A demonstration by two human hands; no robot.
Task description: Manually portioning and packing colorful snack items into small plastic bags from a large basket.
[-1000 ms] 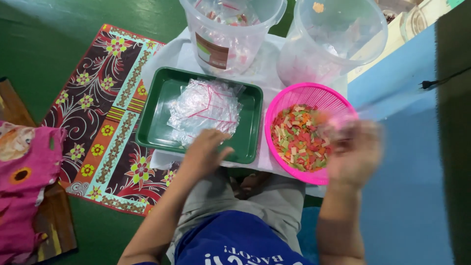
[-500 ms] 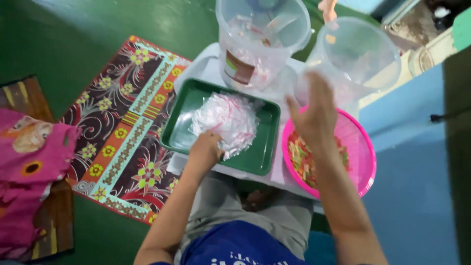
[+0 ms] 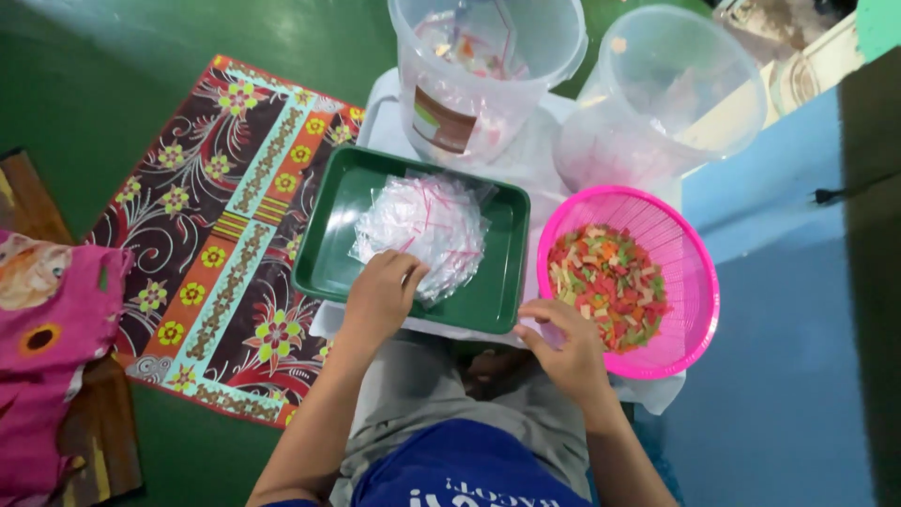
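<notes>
Resting at frame centre, one green tray (image 3: 328, 253) carries one heap of clear zip bags (image 3: 427, 225) with red seal lines; the left hand (image 3: 380, 296) pinches the heap's lower edge. Right of it, one pink colander (image 3: 694, 282) holds multicoloured snack pieces (image 3: 610, 282), and the right hand (image 3: 563, 347) curls closed at its near rim. Along the top stand two clear buckets (image 3: 676, 84); the left one bears a brown, white and green label (image 3: 441, 120).

left hand (image 3: 380, 299): fingertips buried in the clear bags (image 3: 422, 225), grip unclear
right hand (image 3: 560, 349): fingers curl under; any contents hidden
tall bucket (image 3: 488, 66): rim cut off at the top edge
pink cloth (image 3: 47, 329): cropped at the left edge
</notes>
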